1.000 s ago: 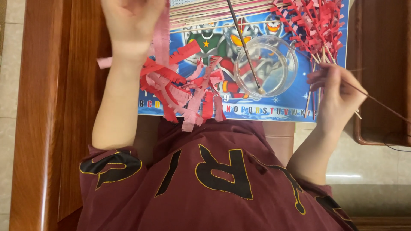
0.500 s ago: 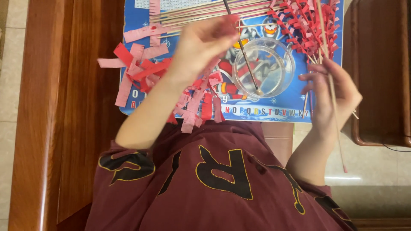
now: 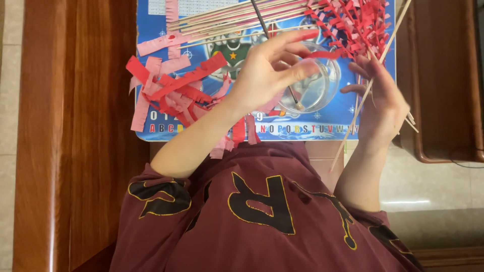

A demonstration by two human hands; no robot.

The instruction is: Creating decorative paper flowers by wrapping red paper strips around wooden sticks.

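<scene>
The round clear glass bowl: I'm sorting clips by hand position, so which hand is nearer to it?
Left. The left hand reaches over the round clear glass bowl; the right hand holds a thin wooden stick beside it.

Matt paper strips [image 3: 171, 88], thin wooden sticks [image 3: 227, 20], seemingly glass bowl [image 3: 312, 88].

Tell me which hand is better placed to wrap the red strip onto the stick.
Left, likely. The left hand already pinches the red strip at its fingertips, above the bowl. The right hand holds the stick, so it is occupied steadying it.
</scene>
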